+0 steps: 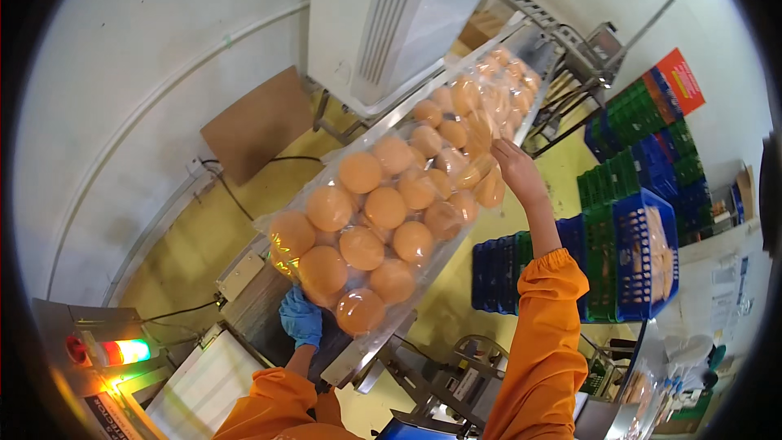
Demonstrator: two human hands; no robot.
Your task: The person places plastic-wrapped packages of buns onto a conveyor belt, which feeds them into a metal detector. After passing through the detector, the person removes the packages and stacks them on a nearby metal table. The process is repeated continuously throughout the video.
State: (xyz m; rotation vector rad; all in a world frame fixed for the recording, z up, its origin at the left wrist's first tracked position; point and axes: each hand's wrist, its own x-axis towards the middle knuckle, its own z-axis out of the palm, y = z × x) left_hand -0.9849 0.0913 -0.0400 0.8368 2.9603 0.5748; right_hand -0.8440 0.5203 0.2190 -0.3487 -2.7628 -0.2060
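Observation:
Clear plastic bags of round golden-brown buns [386, 208] lie along a conveyor belt [250, 296] that runs from the near left to the far right. My left hand [300, 316], in a blue glove, is closed at the near end of the closest bag, its fingertips partly hidden. Bare, my right hand [516, 168] pinches loose plastic film on the right side of the bags, about halfway along the row. Glare and overlapping film hide where one bag ends and another begins.
Left of the belt are a white-panelled machine [391, 30] and a cardboard sheet [259, 125]. A lit signal light [125, 351] glows at lower left. Stacked blue and green crates [641, 256] stand at right, near a metal-framed machine [467, 379]. A roller frame [537, 12] adjoins the far end.

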